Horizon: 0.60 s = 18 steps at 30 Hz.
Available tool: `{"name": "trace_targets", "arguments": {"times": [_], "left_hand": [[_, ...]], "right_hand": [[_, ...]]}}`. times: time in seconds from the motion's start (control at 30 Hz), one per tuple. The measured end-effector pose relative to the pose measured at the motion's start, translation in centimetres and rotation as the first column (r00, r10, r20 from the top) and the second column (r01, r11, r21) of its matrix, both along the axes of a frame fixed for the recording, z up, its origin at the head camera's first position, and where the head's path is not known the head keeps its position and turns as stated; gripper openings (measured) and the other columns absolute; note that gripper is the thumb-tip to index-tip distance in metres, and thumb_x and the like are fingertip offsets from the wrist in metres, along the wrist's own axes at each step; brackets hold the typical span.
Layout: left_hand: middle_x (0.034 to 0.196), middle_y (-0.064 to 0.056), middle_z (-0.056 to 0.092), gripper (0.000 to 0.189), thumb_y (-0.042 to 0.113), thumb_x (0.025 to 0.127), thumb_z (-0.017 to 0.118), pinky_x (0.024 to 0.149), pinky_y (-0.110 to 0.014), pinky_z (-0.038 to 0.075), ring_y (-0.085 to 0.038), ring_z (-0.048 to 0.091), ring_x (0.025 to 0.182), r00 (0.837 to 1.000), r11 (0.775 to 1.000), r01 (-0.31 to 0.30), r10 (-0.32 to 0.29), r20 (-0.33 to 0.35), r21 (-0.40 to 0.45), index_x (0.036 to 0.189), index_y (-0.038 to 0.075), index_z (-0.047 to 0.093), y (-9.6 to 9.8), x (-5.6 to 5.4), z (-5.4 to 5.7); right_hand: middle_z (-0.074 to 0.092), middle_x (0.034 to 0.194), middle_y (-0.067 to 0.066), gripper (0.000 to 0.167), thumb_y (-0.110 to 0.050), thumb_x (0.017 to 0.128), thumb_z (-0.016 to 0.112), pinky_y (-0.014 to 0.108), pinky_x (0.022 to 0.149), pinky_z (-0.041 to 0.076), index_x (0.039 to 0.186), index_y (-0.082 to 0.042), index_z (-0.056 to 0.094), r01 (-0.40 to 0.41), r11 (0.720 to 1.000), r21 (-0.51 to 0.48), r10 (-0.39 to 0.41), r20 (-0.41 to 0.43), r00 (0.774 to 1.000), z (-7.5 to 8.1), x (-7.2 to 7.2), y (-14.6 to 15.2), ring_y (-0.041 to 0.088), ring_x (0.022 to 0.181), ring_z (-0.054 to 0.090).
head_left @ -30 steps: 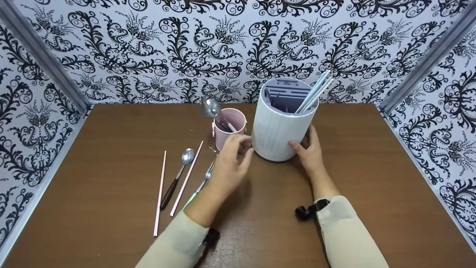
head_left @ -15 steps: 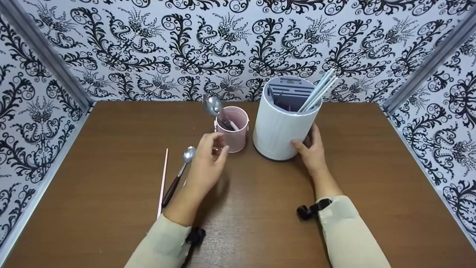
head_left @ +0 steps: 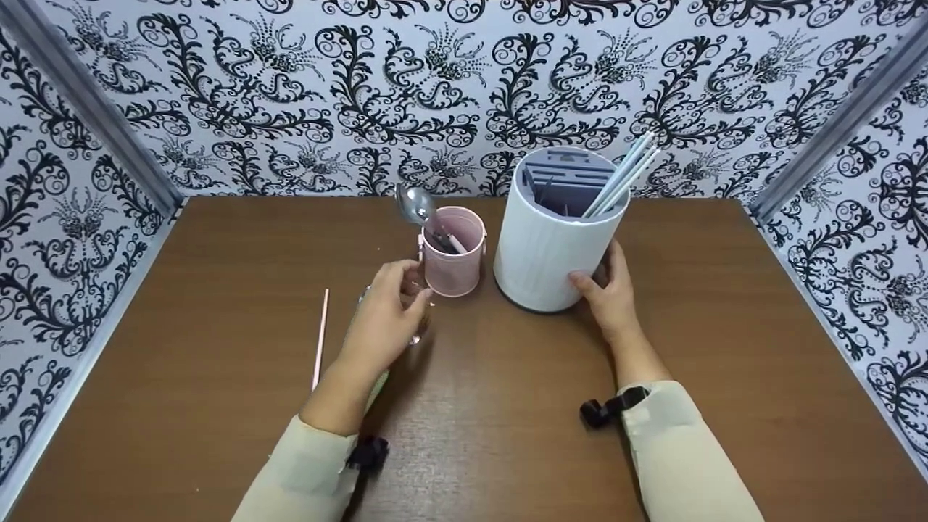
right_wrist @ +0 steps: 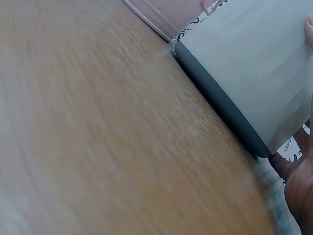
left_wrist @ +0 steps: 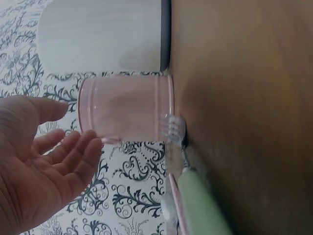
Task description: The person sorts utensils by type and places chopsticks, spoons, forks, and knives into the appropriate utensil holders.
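My left hand (head_left: 380,315), with loosely bent fingers and nothing in them, hovers just left of the pink cup (head_left: 454,272). Below it on the table lies a fork (left_wrist: 198,196) with a green handle, its tines pointing toward the cup's base. My right hand (head_left: 609,301) grips the lower right side of a white utensil holder (head_left: 547,254), thumb in front and fingers behind. Pale blue chopsticks (head_left: 620,177) lean out of that holder. Metal spoons (head_left: 416,204) stick up from the pink cup. A spoon (left_wrist: 168,210) on the table is mostly hidden by my left hand in the head view.
A pink chopstick (head_left: 320,337) lies on the brown table (head_left: 217,326) left of my left hand. Another pink stick (left_wrist: 177,200) shows beside the fork in the left wrist view. Patterned panels (head_left: 449,94) wall the table's back and sides.
My left hand has moved left, away from the white holder, past the pink cup's front to above the fork and spoon. The right hand stays on the holder.
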<state>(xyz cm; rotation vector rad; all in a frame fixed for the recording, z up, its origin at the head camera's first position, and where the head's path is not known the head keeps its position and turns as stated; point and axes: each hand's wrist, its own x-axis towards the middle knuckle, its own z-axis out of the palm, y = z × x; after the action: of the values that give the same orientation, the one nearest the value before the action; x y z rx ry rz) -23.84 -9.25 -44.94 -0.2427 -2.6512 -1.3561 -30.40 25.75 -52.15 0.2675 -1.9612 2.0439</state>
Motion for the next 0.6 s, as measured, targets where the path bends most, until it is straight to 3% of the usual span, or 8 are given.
{"name": "trace_targets", "arguments": {"times": [0.13,0.33,0.6], "left_hand": [[0.128,-0.018,0.062,0.046,0.019,0.100,0.070,0.099,-0.046,0.058,-0.030,0.067,0.112,0.994,0.995,0.019,-0.008,0.106,-0.097,0.139,0.002,0.055,-0.6,0.0,0.1],[0.138,-0.023,0.059,0.052,0.023,0.097,0.072,0.112,-0.053,0.048,-0.039,0.058,0.129,0.984,0.965,0.070,-0.025,0.175,-0.254,0.141,-0.001,0.054,-1.0,0.2,-0.2],[0.127,-0.025,0.066,0.049,0.024,0.094,0.075,0.103,-0.055,0.052,-0.041,0.065,0.120,0.960,0.912,0.134,-0.021,0.281,-0.388,0.131,-0.002,0.057,-1.5,0.6,-0.4]], "right_hand": [[0.035,0.164,0.018,0.115,-0.039,0.079,0.091,0.046,0.125,0.032,0.164,-0.003,0.023,0.002,1.000,0.003,-0.002,0.001,1.000,-0.1,0.0,0.1,0.033,0.149,0.038],[0.035,0.165,0.017,0.115,-0.042,0.079,0.090,0.054,0.127,0.027,0.164,-0.004,0.023,0.015,0.999,0.032,-0.016,0.005,1.000,0.0,0.1,0.1,0.033,0.150,0.037],[0.034,0.166,0.015,0.113,-0.045,0.080,0.088,0.051,0.128,0.026,0.164,-0.006,0.024,0.025,0.997,0.076,-0.026,0.007,1.000,0.0,0.2,0.1,0.030,0.152,0.035]]}}
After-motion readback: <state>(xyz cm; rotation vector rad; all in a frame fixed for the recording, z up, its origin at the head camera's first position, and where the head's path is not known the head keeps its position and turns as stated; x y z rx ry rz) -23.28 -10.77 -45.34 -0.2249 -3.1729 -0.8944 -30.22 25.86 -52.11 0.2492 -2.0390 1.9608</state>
